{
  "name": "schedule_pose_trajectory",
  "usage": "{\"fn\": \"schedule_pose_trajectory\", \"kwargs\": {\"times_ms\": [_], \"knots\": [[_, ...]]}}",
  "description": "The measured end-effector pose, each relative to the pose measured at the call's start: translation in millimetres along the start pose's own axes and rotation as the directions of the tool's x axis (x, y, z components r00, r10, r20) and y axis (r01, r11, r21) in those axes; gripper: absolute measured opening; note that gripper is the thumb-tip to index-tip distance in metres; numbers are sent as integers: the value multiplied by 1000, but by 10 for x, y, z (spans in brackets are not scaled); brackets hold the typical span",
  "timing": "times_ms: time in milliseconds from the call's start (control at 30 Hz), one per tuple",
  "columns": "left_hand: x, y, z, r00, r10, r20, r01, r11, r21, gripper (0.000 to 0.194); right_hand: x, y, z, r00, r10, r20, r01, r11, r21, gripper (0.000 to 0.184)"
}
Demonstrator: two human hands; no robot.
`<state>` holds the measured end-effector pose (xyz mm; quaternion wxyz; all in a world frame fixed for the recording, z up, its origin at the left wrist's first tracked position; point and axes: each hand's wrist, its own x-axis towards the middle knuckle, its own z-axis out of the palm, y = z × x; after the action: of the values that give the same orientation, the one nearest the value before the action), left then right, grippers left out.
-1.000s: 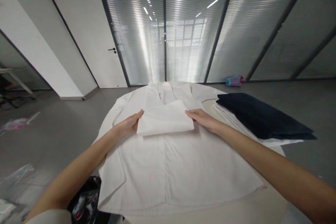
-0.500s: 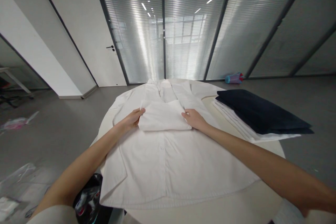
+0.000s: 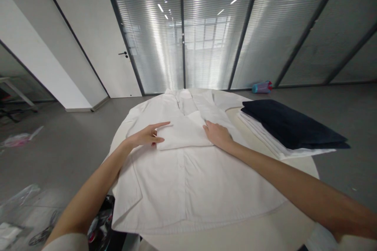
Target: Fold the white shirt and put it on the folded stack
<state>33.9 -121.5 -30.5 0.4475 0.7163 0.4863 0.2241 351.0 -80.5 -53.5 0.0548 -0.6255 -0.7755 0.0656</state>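
Left hand lifted, open | right hand flat on folded sleeve between them

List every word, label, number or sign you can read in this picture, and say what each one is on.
None can be read.
White shirt under the left hand and right hand: no label or print shows.
Dark folded cloth on the white stack: no text shows.
Bag below the table edge: coloured marks, too small and blurred to read.
Blue and pink thing on the floor by the glass wall: too small to read.

head-worn view, forward-down, close over table
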Motion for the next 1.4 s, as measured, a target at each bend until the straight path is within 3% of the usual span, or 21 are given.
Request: {"fn": "schedule_pose_trajectory", "kwargs": {"times_ms": [167, 300, 500, 667, 800, 933, 1033, 1133, 1233, 1267, 1333, 1400], "knots": [[43, -79, 3, 999, -34, -2, 34, 999, -29, 77, 30, 16, 25, 1000, 17, -15, -17, 1000, 25, 38], [44, -84, 46, 995, -45, -88, 43, 999, -26, 64, 80, 57, 44, 998, 33, -54, -22, 980, 197, 42], [84, -138, 88, 987, -108, -117, 96, 990, -104, 74, -9, 285, -28, 995, -93, 20, 63, 797, 601, 52], [95, -180, 56, 985, -45, -166, 33, 997, -72, 77, -115, 405, -149, 985, -148, 85, 41, 691, 722, 60], [65, -171, 19, 992, -24, -120, 22, 1000, -17, 91, -121, 368, -128, 971, -162, 173, -4, 719, 695, 66], [39, -157, 1, 993, -114, -19, 115, 992, 60, 100, -129, 269, -20, 984, -156, 81, 86, 831, 550, 47], [34, -144, 9, 985, -172, 24, 170, 983, 65, 102, -152, 199, 22, 995, -85, 44, 64, 935, 349, 39], [35, -145, 15, 977, -209, 44, 207, 977, 50, 105, -176, 186, 21, 998, -50, 34, 41, 973, 226, 40], [47, -185, -9, 977, -211, 34, 209, 977, 38, 105, -192, 234, 5, 999, -47, 18, 42, 972, 232, 51], [55, -203, -26, 982, -190, 2, 190, 980, 61, 100, -194, 253, -3, 999, -46, 7, 43, 970, 240, 53], [77, -226, -60, 980, -100, -170, 131, 975, 179, 82, -191, 275, -25, 996, -75, -54, 86, 966, 244, 49], [109, -202, -72, 917, 60, -393, 91, 931, 355, 71, -167, 258, -57, 974, -155, -166, 188, 959, 210, 40]]}}
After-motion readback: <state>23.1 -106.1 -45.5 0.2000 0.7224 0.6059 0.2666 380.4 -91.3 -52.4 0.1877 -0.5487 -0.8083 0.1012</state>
